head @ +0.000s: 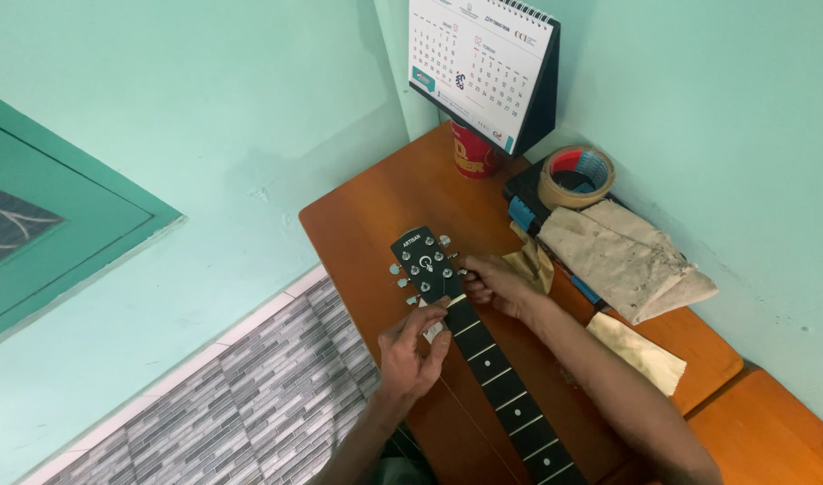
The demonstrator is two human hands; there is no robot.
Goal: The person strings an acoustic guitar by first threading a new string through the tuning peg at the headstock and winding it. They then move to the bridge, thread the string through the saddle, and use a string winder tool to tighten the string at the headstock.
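Mint-green walls, corner of an orange-brown worktop (366,224). Guitar neck (497,377) lies across it, long axis running from my lap up-left to the headstock (425,265). My right hand (497,283) sits at the headstock's right edge, fingers pinched closed on a tuning peg (462,271). My left hand (411,350) is just below the nut, fingers loosely curled against the neck's left side, holding something small and white. Right hand is nearer the pegs.

headstock (423,260): glossy black, metal pegs | table (375,207): smooth wood | cloth (622,256): rough, stained
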